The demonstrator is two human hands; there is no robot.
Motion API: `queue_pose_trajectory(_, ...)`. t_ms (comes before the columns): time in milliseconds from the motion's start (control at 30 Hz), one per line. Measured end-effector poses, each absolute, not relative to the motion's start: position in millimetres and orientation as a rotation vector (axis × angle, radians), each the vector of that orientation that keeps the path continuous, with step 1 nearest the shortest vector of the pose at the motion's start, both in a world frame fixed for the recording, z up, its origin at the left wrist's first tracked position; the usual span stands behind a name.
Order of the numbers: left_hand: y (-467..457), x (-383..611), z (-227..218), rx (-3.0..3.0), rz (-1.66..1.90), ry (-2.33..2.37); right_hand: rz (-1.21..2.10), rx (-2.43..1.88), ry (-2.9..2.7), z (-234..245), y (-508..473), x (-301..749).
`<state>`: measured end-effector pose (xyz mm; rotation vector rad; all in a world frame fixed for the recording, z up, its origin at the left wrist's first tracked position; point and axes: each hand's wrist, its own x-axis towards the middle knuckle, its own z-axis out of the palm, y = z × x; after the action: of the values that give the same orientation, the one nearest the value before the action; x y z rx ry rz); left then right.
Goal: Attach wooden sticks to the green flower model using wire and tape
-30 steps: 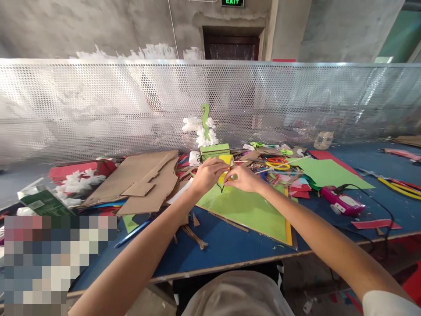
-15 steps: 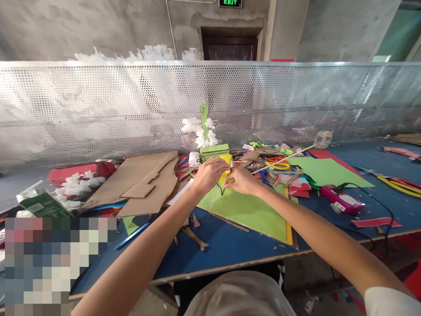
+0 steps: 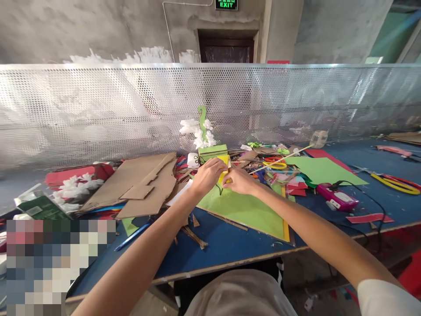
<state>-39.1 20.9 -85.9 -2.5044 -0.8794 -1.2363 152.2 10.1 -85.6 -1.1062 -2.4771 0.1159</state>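
A small bent yellow piece [image 3: 223, 159], which looks like paper or card, is between my two hands. My left hand [image 3: 210, 173] grips its left side with the fingers curled round it. On the right side, the fingers of my right hand [image 3: 239, 180] pinch its lower edge. My fingers cover much of the piece. A thin dark cord [image 3: 220, 191] shows just below the hands, above a large green sheet [image 3: 243, 210]. Right behind stands a green box [image 3: 213, 152] tied with dark cord, with white ruffled paper [image 3: 204, 138] and a curled green strip [image 3: 202, 117] above it.
Cardboard pieces [image 3: 148, 180] lie to the left, beside white paper tufts [image 3: 82, 182]. To the right are orange-and-yellow scissors [image 3: 275, 164], a green sheet [image 3: 325, 170], a magenta device [image 3: 337, 197] with a cord, and yellow-and-red handled shears [image 3: 391, 181]. A perforated metal screen [image 3: 131, 105] runs along the back.
The view has shifted slightly. Both hands stay at the yellow piece with nearly the same grip, and nothing on the table has visibly been moved.
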Motion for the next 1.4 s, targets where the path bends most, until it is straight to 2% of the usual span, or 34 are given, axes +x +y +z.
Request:
queue_pose_trajectory(267,30.5,-44.6,-95.2,-2.438,-1.269,-0.751,0.113,-1.105,-2.454,-85.7,11.5,152.2)
queue_pose_trajectory(967,29.2,-41.0,-85.8,-2.554,-1.307,-0.844,0.068,-1.148,-2.468,-86.5,12.8,148.3)
queue_pose_trajectory(1200,30.4,-43.8,-93.1,-2.462,-1.223,-0.842,0.09,-1.129,-2.451,-85.8,13.0,148.2)
queue_pose_trajectory(1400,33.5,-45.6,-97.2,-2.458,-1.287,-0.789,0.092,-1.13,-2.441,-87.9,14.5,148.4)
